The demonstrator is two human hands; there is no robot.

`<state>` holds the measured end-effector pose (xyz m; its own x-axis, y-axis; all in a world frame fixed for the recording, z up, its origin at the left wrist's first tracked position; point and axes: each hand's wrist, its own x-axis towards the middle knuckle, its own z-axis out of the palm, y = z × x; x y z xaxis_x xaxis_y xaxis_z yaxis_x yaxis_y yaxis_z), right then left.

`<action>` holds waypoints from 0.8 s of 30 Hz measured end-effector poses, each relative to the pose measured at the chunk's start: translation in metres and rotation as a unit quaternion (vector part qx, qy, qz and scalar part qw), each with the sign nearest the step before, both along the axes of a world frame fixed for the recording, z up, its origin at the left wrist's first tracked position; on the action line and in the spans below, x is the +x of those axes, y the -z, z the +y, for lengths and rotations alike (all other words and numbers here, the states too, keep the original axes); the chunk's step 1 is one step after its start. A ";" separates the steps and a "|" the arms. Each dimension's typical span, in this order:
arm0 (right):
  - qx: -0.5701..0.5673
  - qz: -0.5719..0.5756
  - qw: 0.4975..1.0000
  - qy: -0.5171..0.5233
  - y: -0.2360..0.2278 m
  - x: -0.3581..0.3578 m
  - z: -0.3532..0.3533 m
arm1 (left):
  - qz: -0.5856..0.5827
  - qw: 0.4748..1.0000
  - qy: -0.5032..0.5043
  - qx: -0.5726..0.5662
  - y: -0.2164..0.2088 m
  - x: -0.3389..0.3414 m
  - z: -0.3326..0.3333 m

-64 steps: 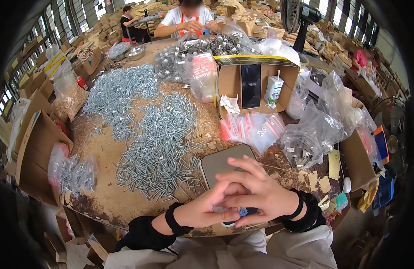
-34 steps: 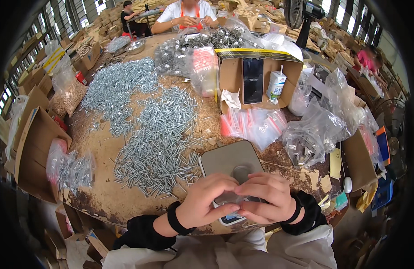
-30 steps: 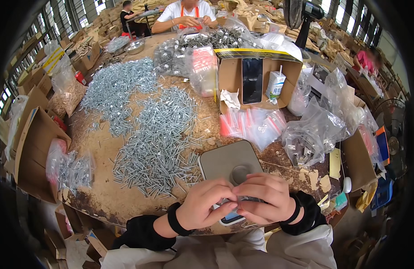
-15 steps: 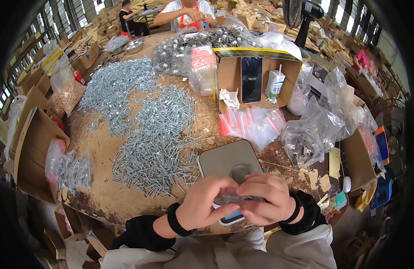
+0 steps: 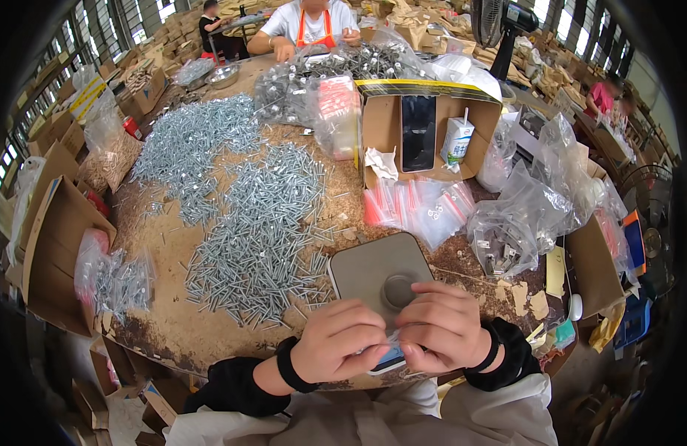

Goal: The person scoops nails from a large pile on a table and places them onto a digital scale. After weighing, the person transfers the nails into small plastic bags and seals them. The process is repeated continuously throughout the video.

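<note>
My left hand and my right hand face each other over the near edge of a small scale. Their fingers are curled in, pinching a small clear plastic bag between them. Only a sliver of the bag shows; its contents are hidden behind my fingers. On the scale's grey plate, by my right fingertips, sits a small round dish. To the left of my left hand spreads a large pile of screws.
Beyond the scale lie flat zip bags and a cardboard box holding a phone and a drink carton. Filled bags lie by an open carton at left. Across the table sits a person in a red apron.
My fingers have curled further round the bag, and my left hand has turned knuckles up. More of the round dish shows now. The person opposite has lowered a hand to the table.
</note>
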<state>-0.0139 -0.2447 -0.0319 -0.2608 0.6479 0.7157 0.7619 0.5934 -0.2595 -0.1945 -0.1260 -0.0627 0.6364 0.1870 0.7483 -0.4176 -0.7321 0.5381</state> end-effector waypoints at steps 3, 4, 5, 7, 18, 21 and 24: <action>-0.009 0.053 0.999 0.008 0.003 -0.002 0.001 | -0.009 1.000 0.008 0.025 -0.002 0.000 0.001; -0.010 0.076 0.997 0.009 0.004 -0.003 0.001 | -0.010 0.999 0.012 0.032 -0.003 0.000 0.000; -0.025 0.069 0.997 -0.008 0.002 -0.002 0.002 | -0.015 0.999 0.010 0.033 -0.001 0.000 -0.001; -0.055 0.056 0.996 -0.041 -0.003 -0.001 0.003 | -0.023 0.999 0.007 0.035 0.003 0.001 -0.002; -0.079 0.108 0.987 -0.093 0.004 -0.003 0.001 | 0.006 0.999 0.042 0.023 0.003 0.002 -0.005; -0.085 0.108 0.985 -0.109 0.005 -0.004 0.001 | 0.000 0.998 0.049 0.035 0.004 0.000 -0.009; -0.082 0.088 0.988 -0.100 0.004 -0.006 0.001 | -0.030 0.997 0.031 0.058 0.007 0.003 -0.010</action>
<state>-0.0199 -0.2440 -0.0357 -0.2762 0.7070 0.6510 0.5693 0.6661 -0.4818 -0.1918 -0.1361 -0.0693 0.5977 0.0582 0.7996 -0.4934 -0.7594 0.4241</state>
